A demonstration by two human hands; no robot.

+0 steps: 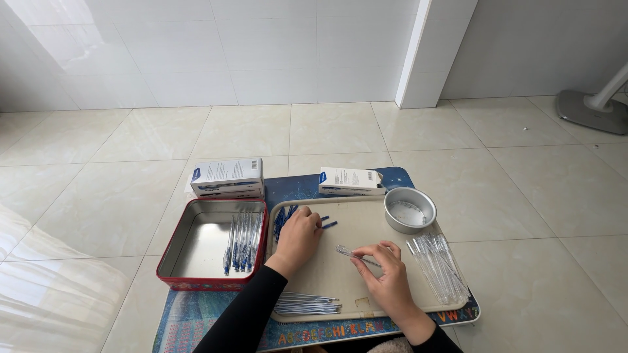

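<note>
1. Far left of the hands, a red metal tin (171, 261) sits on the low counter (196, 320); a row of finished blue pens (241, 243) lies inside it, against the wall nearest the left hand.
2. Behind the tin and beyond the left hand, two white-and-blue boxes are seen: a larger box (227, 177) and a smaller box (350, 181), both closed as far as can be told.
3. The left hand (299, 236) rests palm down on the beige tray (366, 225), fingers curled over a heap of small blue caps (285, 218); whether a cap is actually pinched cannot be told, as the fingertips are hidden.
4. Near the left forearm, at the tray's front edge, a bundle of thin refills (306, 304) lies untouched.
5. The right hand (386, 271) is closed on a clear pen barrel (353, 253), held by thumb and fingers, its free end pointed toward the left hand.
6. Right of the right hand, a pile of empty clear barrels (437, 265) is seen; beyond it, a round metal pan (410, 209).
7. Step judged: pen assembly, one barrel in hand, a blue part being fetched. The next move calls for the part to be brought to the barrel's end, lined up straight and pressed on.
</note>
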